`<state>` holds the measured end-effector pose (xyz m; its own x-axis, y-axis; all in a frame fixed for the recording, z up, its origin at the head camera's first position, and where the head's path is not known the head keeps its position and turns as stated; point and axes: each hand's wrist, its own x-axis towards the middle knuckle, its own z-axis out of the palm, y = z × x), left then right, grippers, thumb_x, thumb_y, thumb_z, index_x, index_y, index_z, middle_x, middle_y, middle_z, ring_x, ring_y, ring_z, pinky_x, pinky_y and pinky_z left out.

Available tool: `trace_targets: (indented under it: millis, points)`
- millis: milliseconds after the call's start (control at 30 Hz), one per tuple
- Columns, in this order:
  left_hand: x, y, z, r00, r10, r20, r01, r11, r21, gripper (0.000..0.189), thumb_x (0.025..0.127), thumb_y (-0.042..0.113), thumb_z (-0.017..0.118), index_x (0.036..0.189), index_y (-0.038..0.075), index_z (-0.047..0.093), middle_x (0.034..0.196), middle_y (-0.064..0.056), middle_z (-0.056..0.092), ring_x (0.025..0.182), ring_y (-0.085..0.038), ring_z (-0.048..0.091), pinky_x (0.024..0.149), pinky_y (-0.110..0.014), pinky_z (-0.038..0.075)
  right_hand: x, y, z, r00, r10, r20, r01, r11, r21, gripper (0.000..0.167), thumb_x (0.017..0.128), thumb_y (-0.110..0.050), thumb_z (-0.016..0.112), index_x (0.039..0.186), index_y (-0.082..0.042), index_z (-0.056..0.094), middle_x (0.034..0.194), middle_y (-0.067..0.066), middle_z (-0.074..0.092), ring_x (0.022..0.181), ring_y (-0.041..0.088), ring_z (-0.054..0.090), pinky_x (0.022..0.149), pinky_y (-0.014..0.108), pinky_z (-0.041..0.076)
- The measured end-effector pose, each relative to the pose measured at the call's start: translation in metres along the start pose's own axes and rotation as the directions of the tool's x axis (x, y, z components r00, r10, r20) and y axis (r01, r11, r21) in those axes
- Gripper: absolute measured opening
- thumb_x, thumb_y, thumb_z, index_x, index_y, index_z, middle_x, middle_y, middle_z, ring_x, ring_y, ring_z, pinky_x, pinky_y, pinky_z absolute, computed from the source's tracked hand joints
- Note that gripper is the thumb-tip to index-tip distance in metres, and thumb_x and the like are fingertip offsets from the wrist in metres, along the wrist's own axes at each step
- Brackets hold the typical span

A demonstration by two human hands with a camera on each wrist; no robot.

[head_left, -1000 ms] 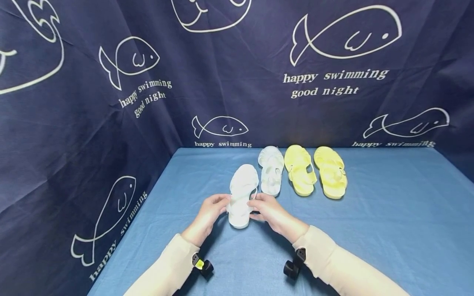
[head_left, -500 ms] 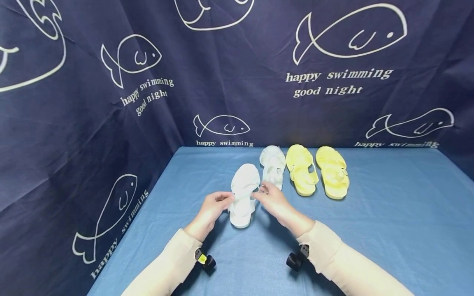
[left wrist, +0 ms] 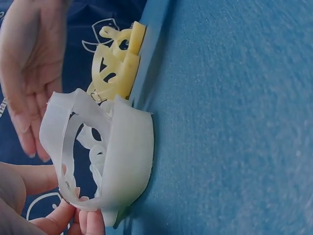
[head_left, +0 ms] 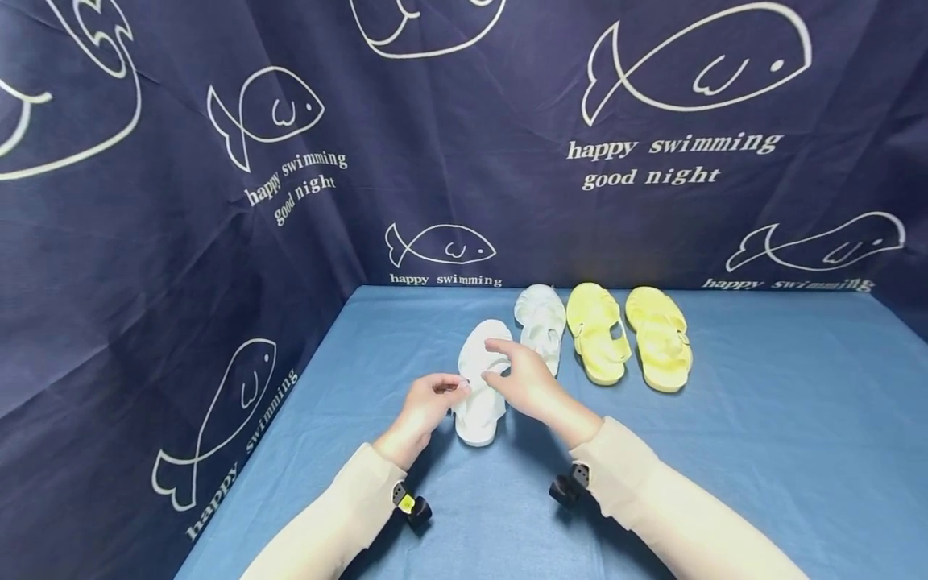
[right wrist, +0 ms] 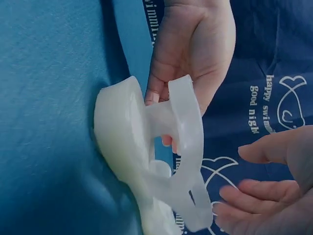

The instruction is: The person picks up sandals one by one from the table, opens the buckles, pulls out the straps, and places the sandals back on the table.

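Right hand [head_left: 529, 383]: off the right side of the nearer white sandal [head_left: 478, 420]; now farther up, over its far half.
Right thumb and forefinger [head_left: 500, 346]: spread wider than half a second ago.
Left hand [head_left: 426, 403]: fingertips reach slightly farther in over the sandal's left side.
Farther white sandal [head_left: 540, 308]: near end, visible a second ago, now partly covered.
Head view: scene shifts a little rightward.

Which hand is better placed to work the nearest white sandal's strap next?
Left, probably: the left hand pinches the strap, while the right hand is open, gripping nothing.
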<state>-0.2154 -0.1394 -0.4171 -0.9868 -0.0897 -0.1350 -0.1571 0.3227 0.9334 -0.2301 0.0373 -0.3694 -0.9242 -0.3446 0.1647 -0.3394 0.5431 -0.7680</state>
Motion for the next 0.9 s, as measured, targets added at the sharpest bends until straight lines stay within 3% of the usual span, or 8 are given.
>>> trace_targets:
  millis: [200, 400, 600, 900]
  points:
    - [0.0, 0.001, 0.0, 1.0, 0.023, 0.0, -0.023, 1.0, 0.004, 0.023, 0.088, 0.013, 0.07, 0.107, 0.0, 0.07, 0.097, -0.01, 0.066, 0.078, -0.012, 0.054, 0.066, -0.022, 0.046, 0.015, -0.004, 0.01, 0.997, -0.072, 0.017, 0.073, 0.996, -0.05, 0.031, 0.086, -0.007, 0.069, 0.117, 0.0, 0.067, 0.113, 0.015, 0.07, 0.105, 0.032, 0.064, 0.092, 0.043, 0.052]
    - [0.0, -0.001, 0.0, 0.999, 0.04, 0.0, -0.04, 0.999, -0.01, 0.022, 0.085, 0.007, 0.07, 0.105, -0.003, 0.07, 0.092, -0.009, 0.067, 0.075, -0.01, 0.055, 0.066, -0.021, 0.047, 0.025, 0.0, 0.016, 0.988, -0.054, 0.146, 0.056, 0.998, -0.007, 0.028, 0.086, -0.008, 0.07, 0.111, 0.002, 0.069, 0.105, 0.014, 0.072, 0.1, 0.029, 0.065, 0.09, 0.04, 0.053]
    - [0.002, -0.005, 0.001, 0.999, 0.05, -0.016, -0.051, 0.999, -0.019, 0.02, 0.084, 0.004, 0.07, 0.102, -0.003, 0.071, 0.089, -0.01, 0.067, 0.073, -0.01, 0.055, 0.064, -0.02, 0.047, 0.029, 0.005, 0.014, 0.962, -0.029, 0.272, 0.033, 0.999, -0.011, 0.028, 0.086, -0.016, 0.072, 0.106, 0.003, 0.071, 0.101, 0.013, 0.073, 0.094, 0.022, 0.067, 0.085, 0.035, 0.054]
    - [-0.004, -0.005, 0.001, 0.999, 0.025, -0.048, -0.026, 0.999, -0.023, 0.022, 0.087, 0.013, 0.07, 0.103, -0.001, 0.071, 0.094, -0.01, 0.067, 0.074, -0.01, 0.054, 0.065, -0.022, 0.046, 0.028, 0.008, 0.013, 0.94, -0.006, 0.342, 0.015, 1.0, -0.024, 0.022, 0.09, -0.019, 0.068, 0.103, -0.003, 0.075, 0.099, 0.008, 0.075, 0.091, 0.014, 0.066, 0.082, 0.029, 0.053]
